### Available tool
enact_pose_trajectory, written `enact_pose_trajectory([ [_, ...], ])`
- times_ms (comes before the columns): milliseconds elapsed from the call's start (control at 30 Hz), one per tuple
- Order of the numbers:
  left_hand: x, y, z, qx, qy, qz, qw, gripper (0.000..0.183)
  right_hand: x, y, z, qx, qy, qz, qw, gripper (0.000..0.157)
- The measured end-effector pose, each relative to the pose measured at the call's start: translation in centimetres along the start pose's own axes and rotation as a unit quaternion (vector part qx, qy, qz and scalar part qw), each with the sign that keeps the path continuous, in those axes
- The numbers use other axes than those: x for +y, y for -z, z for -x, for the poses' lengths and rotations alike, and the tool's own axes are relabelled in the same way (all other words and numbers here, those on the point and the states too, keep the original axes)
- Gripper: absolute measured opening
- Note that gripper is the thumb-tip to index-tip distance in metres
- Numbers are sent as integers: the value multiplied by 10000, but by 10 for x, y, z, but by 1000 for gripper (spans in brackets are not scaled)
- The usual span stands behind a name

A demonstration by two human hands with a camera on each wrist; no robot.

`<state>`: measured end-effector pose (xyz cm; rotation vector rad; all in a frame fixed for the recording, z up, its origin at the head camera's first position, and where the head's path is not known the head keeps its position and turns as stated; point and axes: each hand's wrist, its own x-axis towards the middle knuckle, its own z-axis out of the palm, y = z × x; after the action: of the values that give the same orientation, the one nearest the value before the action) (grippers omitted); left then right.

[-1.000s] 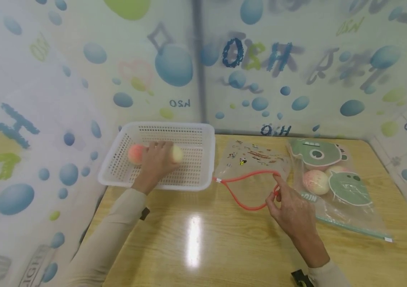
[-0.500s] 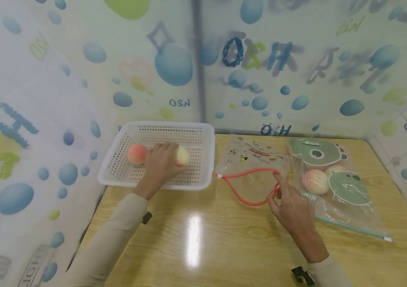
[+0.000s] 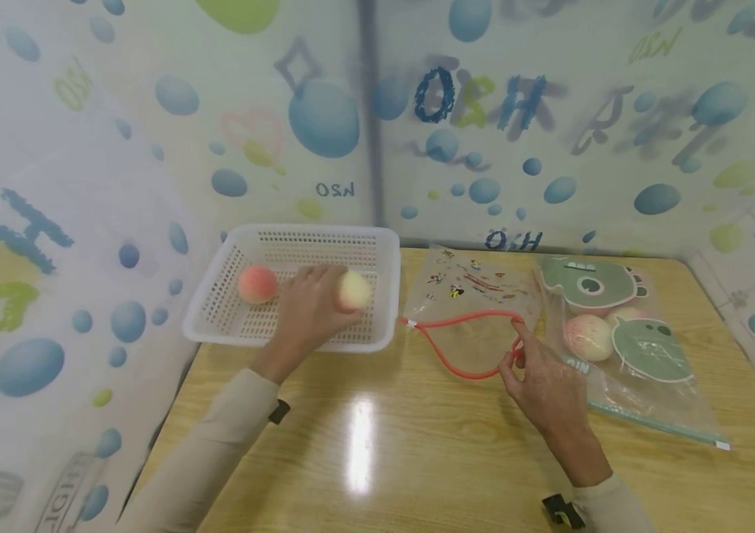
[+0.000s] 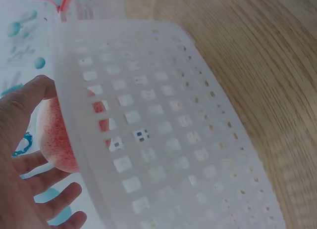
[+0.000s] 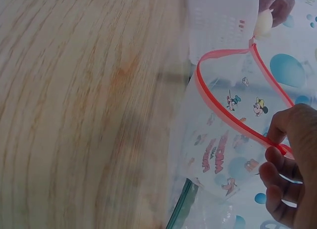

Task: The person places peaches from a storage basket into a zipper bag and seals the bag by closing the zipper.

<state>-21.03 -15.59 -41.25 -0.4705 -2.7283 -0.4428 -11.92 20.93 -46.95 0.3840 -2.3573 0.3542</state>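
My left hand (image 3: 307, 307) grips a pale yellow and pink peach (image 3: 354, 290) over the right half of a white perforated plastic basket (image 3: 388, 285). In the left wrist view, the thumb and fingers curve round the peach (image 4: 55, 132), part of which sits behind the basket wall. Another peach (image 3: 257, 284), pinker, lies at the basket's left. My right hand (image 3: 551, 389) pinches the red zip edge (image 3: 477, 375) of a clear bag (image 3: 484, 289) printed with small cartoon figures. Its mouth gapes toward the basket, with the white slider (image 3: 411, 323) at the left end.
At the right lies a second clear zip bag (image 3: 651, 407) with green cartoon prints and a teal zip. Inside it are peaches (image 3: 588, 337), partly covered by the prints. All stand on a wooden table (image 3: 417, 459) against a patterned wall (image 3: 417, 170).
My left hand has moved right within the basket, carrying the peach away from the other one. The right hand keeps pinching the bag's edge, nearly in place.
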Motion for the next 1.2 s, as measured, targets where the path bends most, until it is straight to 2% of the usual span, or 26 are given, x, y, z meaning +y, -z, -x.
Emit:
enact_pose_trajectory([
  [233,13,4,3,292,-279,44,9992,68,-2,2,-1,-94,-7,-30,10000,54],
  [500,25,4,8,799,-671,290,9941,63,-2,4,-3,-160,56,45,9998,61],
  [833,31,4,12,822,-651,286,9941,63,-6,5,-5,-273,96,83,9995,69],
  [1200,38,2,17,1162,-896,499,9879,63,-9,4,-8,-278,196,32,9994,67],
])
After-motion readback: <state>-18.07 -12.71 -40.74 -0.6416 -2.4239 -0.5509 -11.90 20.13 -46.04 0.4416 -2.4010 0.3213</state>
